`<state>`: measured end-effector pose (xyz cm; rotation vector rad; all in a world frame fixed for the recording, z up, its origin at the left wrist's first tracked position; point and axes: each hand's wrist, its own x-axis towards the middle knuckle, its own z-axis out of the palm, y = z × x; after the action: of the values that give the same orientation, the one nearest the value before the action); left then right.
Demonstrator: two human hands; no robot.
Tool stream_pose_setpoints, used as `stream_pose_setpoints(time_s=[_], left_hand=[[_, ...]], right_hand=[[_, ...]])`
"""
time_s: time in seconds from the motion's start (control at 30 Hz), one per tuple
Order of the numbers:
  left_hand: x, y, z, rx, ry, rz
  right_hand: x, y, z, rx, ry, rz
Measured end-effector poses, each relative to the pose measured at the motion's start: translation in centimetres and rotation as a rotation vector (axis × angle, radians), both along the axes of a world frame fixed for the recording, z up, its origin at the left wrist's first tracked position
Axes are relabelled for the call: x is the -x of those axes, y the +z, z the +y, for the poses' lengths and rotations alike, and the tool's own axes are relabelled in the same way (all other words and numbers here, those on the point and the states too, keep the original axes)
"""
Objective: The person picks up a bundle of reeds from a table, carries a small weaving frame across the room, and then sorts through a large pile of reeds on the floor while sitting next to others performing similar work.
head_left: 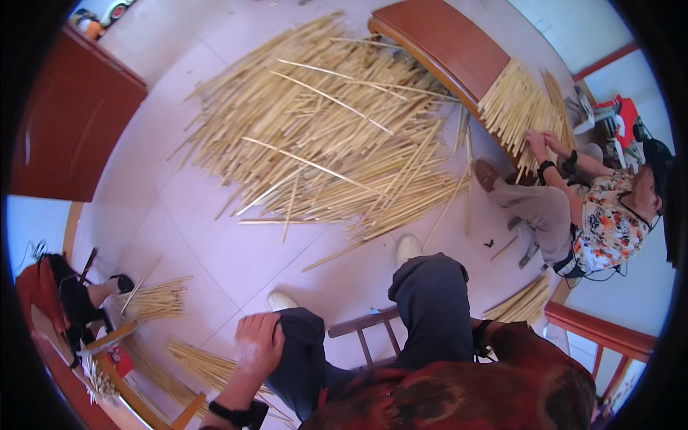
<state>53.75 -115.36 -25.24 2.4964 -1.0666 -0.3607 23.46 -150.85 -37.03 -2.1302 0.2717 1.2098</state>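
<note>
My left hand [259,345] rests against my left knee, its fingers draped loosely over the dark trousers [304,344], with nothing seen in it. A dark band [240,416] circles that wrist. My right arm [512,340] hangs down beside my right thigh; the hand itself is hidden behind the leg. In front of my feet a large, loose heap of thin yellowish sticks [308,129] is spread over the floor. Nearest to my left hand lies a bundle of similar sticks [204,362]. Other sticks [519,301] lie past my right arm.
At right a seated co-worker [609,215] has both hands on sticks [512,100] atop a brown wooden bench [444,46]. Another person [64,301] sits at left by a smaller bundle [158,297]. A wooden rail [365,322] stands between my legs; a red-brown panel [79,118] stands far left.
</note>
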Motion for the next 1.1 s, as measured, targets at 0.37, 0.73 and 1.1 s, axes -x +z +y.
stream_pose_setpoints(time_s=[0.37,0.73,1.1], left_hand=[[4.6,-1.5,2.5,0.208,0.190,-0.332],[3.3,0.9,1.3,0.212,0.308,0.065],[-5.4,-2.4,-11.2,0.757,0.374,0.773]], right_hand=[[-5.0,0.2,-7.1,0.212,-0.265,-0.194],[-13.3,13.8,-5.8,0.272,-0.002,-1.087],[-28.4,7.9,3.9,0.271,0.030,-0.790]])
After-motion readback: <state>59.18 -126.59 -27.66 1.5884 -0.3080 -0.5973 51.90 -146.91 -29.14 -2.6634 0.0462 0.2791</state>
